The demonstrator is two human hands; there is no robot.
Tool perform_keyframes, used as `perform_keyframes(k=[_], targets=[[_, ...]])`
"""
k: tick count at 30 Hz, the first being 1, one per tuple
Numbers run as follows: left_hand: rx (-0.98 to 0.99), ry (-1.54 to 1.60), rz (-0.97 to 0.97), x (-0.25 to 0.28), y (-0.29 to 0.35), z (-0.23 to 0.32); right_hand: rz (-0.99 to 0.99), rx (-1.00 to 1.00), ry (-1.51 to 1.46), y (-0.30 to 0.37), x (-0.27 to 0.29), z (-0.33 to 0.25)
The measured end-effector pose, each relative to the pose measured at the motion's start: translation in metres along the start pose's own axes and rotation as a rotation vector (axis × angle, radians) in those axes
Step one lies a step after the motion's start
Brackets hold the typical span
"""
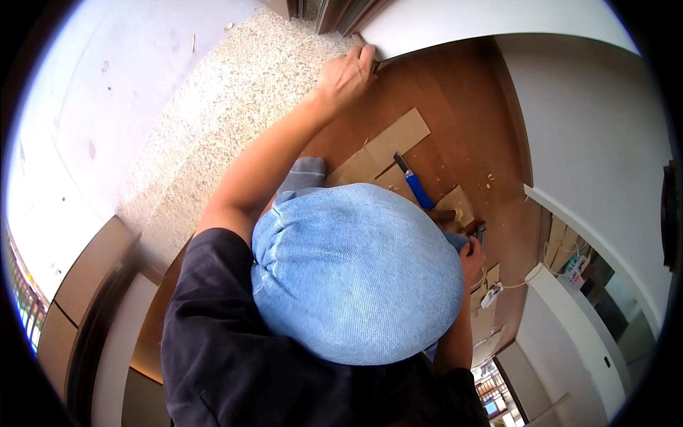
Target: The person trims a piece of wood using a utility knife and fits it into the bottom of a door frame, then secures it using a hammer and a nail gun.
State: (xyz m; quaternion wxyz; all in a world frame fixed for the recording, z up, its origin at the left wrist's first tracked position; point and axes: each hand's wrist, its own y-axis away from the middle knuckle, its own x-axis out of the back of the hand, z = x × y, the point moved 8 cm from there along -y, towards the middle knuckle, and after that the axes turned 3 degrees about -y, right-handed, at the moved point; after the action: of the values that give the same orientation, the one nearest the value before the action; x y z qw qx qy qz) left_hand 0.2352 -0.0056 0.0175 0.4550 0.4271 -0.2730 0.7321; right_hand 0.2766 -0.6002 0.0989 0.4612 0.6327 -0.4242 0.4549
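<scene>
My left hand (347,74) reaches far forward, its fingers curled round the lower corner of a white door panel (455,20) beside the dark frame. My right hand (471,257) is low at the right of my raised knee in blue jeans (356,274), which partly hides it. Its visible fingers are bent; what they hold, if anything, is hidden. Just beyond it are a metal-looking tool (482,230) and a short wooden piece (448,215). A blue-handled cutting tool with a dark blade (416,188) lies on a flat cardboard sheet (398,139), away from both hands.
Wood shavings (489,181) are scattered over the brown wooden floor (455,92). A speckled stone sill (242,92) runs along the left. Right of me are a white power strip (491,295) with a cord, and a low white ledge (576,242). A grey-socked foot (307,171) is beside the cardboard.
</scene>
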Motion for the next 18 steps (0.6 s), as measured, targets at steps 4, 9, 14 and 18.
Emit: perform_keyframes(k=[4,9,14,18], targets=[[0.013,0.060,0.080,0.005,0.007,-0.002,-0.028,-0.044,0.002,-0.003,-0.005,-0.002],[0.044,0.150,0.265,0.008,0.015,-0.008,-0.012,-0.056,-0.019,-0.002,-0.003,0.002],[0.029,0.103,0.292,0.008,0.012,-0.004,-0.025,-0.051,0.005,-0.002,-0.003,0.008],[0.031,0.103,0.333,0.005,0.011,-0.008,-0.015,-0.037,0.000,-0.002,-0.002,0.006]])
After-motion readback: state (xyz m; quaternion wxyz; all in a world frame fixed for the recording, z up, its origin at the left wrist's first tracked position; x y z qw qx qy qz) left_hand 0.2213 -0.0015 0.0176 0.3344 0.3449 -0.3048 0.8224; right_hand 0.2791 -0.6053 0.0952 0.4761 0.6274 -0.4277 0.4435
